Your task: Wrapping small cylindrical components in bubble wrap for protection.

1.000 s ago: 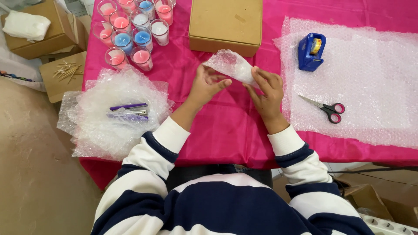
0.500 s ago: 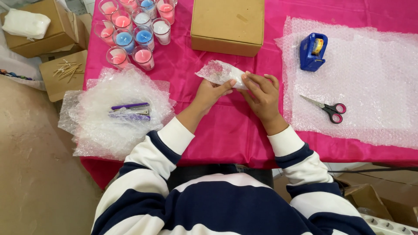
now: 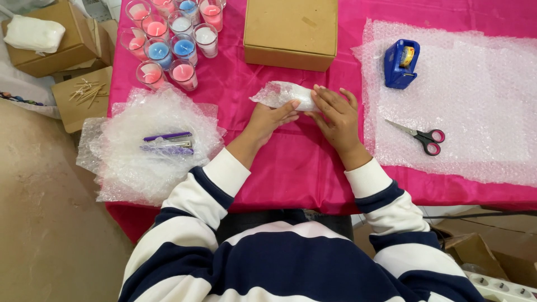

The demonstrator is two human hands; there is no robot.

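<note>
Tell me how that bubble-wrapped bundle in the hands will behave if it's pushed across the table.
The bubble-wrapped bundle looks roughly cylindrical, so it may roll rather than slide. Its loose, crumpled end probably flops and could unwrap, since only the left hand and right hand pin it. The wrap likely cushions whatever is inside, which is hidden.

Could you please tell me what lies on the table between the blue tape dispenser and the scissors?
In the head view, only the flat bubble wrap sheet lies between the tape dispenser and the scissors; nothing else sits on that stretch.
</note>
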